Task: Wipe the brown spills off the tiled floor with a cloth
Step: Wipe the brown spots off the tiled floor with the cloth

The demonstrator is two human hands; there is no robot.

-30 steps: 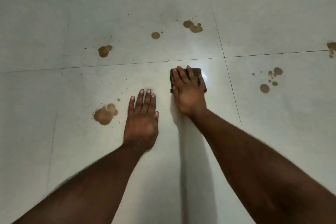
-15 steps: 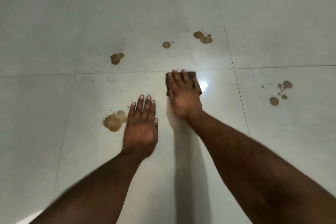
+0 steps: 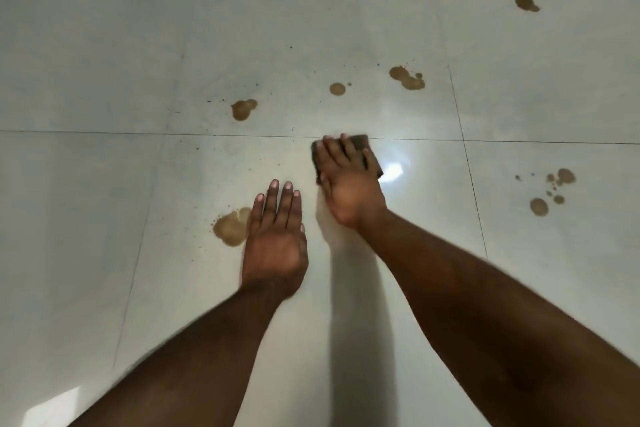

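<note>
Right hand [image 3: 349, 180]: lies flat on the cloth with straight fingers spread over it, pressing it to the floor just below the horizontal grout line.
Cloth [image 3: 360, 142]: dark, folded small; only its far edge and sides show around the fingers, and the colour is hard to tell in this light, perhaps dark brown.
Left hand [image 3: 275, 239]: flat on the tiled floor [image 3: 104, 201], palm down, fingers straight and close together, holding nothing; it is near the right hand but apart from it.
Nearest spill [image 3: 231, 227]: a pale brown puddle just beside the left hand's outer edge, seemingly touching it.
Other spills: a blot [image 3: 243, 109] and a round drop [image 3: 337, 89] beyond the grout line, a double blot [image 3: 408, 78] farther right, a cluster of drops [image 3: 550, 189] well to the right of the cloth, more along the far floor.
Glare [image 3: 393, 170]: a bright reflection just right of the cloth.
</note>
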